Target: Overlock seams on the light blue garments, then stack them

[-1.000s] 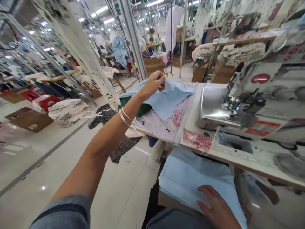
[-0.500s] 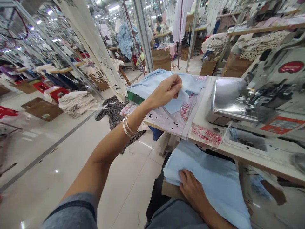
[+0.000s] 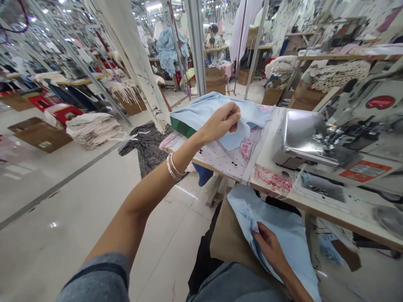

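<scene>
Garment factory, sewing floor. Industrial overlock machine on a work table w/ light-blue cut pieces piled on it. Folded fabric stacks & cardboard boxes sit on the polished floor. Bkgd: more tables, hung garments, another worker seated far back under strip lights.

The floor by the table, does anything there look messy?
Yes. A dark patterned cloth lies crumpled on the floor beside the table, not stacked like the folded pile nearby. The left hand pinches a blue piece; the right hand grips blue cloth.
</scene>
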Tool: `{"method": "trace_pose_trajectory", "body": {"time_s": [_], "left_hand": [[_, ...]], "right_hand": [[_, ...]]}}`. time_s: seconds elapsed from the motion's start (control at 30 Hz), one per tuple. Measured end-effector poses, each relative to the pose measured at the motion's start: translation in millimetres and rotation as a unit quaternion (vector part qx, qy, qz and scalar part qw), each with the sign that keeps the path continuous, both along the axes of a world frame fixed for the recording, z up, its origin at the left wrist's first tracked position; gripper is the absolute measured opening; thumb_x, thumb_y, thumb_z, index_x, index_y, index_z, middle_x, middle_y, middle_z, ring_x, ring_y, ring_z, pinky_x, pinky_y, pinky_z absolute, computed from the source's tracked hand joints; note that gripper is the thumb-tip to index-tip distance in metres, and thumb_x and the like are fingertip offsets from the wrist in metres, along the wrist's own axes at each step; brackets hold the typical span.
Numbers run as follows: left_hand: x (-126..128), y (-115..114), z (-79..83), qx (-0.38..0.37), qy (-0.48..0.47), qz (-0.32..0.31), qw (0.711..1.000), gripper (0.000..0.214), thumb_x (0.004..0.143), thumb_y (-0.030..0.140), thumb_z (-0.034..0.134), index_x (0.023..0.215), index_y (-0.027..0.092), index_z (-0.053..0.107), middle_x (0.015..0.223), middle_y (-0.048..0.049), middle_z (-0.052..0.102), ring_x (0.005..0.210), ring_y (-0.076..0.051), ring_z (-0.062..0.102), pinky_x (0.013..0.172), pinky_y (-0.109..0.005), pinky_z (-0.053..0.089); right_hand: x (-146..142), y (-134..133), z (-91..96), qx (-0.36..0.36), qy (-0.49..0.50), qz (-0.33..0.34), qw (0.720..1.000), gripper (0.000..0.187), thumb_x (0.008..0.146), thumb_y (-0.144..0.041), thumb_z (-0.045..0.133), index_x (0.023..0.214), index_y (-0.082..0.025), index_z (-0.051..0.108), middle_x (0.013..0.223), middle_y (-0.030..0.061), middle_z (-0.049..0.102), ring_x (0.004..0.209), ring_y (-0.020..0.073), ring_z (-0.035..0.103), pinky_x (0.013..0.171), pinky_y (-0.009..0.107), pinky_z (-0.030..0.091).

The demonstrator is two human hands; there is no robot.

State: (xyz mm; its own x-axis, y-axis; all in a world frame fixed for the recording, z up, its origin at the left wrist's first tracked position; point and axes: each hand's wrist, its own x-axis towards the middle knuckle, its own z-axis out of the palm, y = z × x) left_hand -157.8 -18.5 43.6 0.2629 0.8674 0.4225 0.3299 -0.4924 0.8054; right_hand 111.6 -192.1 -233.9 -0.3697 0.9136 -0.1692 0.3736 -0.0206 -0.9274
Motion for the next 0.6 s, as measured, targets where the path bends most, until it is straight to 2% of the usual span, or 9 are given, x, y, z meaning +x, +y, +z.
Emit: {"method": "trace_pose_trajectory", "body": {"time_s": [0.13,0.2,0.27,0.37,0.47,0.53,0.6], "left_hand": [[2.1,-3.9,3.6,0.003,-0.022,0.010,1.000,0.016,0.093,0.013,0.040,0.079,0.019,0.041,0.072,0.0003,0.052,0.065,-0.008,0.055,0.058,-0.022,0.045],[-0.5,-7.3,7.5,0.011,-0.016,0.013,1.000,0.012,0.095,0.017,0.038,0.083,0.018,0.042,0.077,-0.0008,0.054,0.065,-0.009,0.056,0.060,-0.023,0.046],[-6.3,-8.9,11.3,0.037,0.000,0.022,0.999,0.013,0.097,0.023,0.037,0.086,0.018,0.043,0.076,-0.0003,0.054,0.064,-0.009,0.054,0.061,-0.024,0.045],[-15.1,-6.7,17.6,0.076,0.007,0.053,0.996,0.016,0.097,0.028,0.036,0.085,0.019,0.042,0.072,0.0017,0.050,0.062,-0.010,0.050,0.062,-0.025,0.042],[-15.8,-8.7,29.6,0.092,0.011,0.097,0.991,0.018,0.096,0.030,0.037,0.081,0.020,0.040,0.073,0.0022,0.047,0.062,-0.012,0.044,0.063,-0.027,0.040],[-11.0,-21.1,42.0,0.101,0.029,0.120,0.987,0.019,0.095,0.032,0.037,0.080,0.021,0.041,0.074,0.0017,0.045,0.066,-0.013,0.043,0.065,-0.028,0.039],[-6.0,-45.2,55.5,0.098,0.048,0.123,0.986,0.019,0.096,0.035,0.037,0.082,0.022,0.043,0.077,0.0006,0.045,0.070,-0.015,0.043,0.066,-0.029,0.039]], "right_hand": [[-29.7,-21.1,17.5,0.001,0.025,0.020,0.999,0.038,0.076,-0.041,0.062,0.104,-0.018,0.072,0.109,0.0128,0.067,0.106,0.0304,0.059,0.100,0.047,0.040],[-44.6,-22.6,37.2,0.013,0.054,0.027,0.998,0.033,0.072,-0.040,0.066,0.099,-0.021,0.074,0.110,0.0124,0.067,0.109,0.0311,0.057,0.102,0.049,0.038],[-58.9,-10.7,65.5,0.017,0.097,0.035,0.995,0.027,0.074,-0.041,0.066,0.091,-0.023,0.074,0.101,0.0108,0.068,0.101,0.0283,0.060,0.096,0.045,0.043],[-83.1,34.4,118.2,-0.023,0.203,0.042,0.978,0.032,0.080,-0.049,0.063,0.092,-0.020,0.071,0.090,0.0085,0.068,0.089,0.0227,0.063,0.087,0.039,0.048],[-117.1,100.0,165.8,-0.080,0.321,0.042,0.943,0.060,0.085,-0.068,0.042,0.108,-0.017,0.064,0.109,0.0120,0.067,0.101,0.0227,0.065,0.090,0.039,0.050],[-144.3,145.0,187.1,-0.100,0.378,0.042,0.919,0.076,0.083,-0.077,0.025,0.105,-0.015,0.062,0.114,0.0157,0.066,0.107,0.0244,0.063,0.092,0.042,0.050],[-170.9,184.6,199.4,-0.098,0.417,0.030,0.903,0.083,0.080,-0.082,0.018,0.097,-0.014,0.063,0.109,0.0167,0.067,0.106,0.0252,0.064,0.093,0.042,0.050]]}}
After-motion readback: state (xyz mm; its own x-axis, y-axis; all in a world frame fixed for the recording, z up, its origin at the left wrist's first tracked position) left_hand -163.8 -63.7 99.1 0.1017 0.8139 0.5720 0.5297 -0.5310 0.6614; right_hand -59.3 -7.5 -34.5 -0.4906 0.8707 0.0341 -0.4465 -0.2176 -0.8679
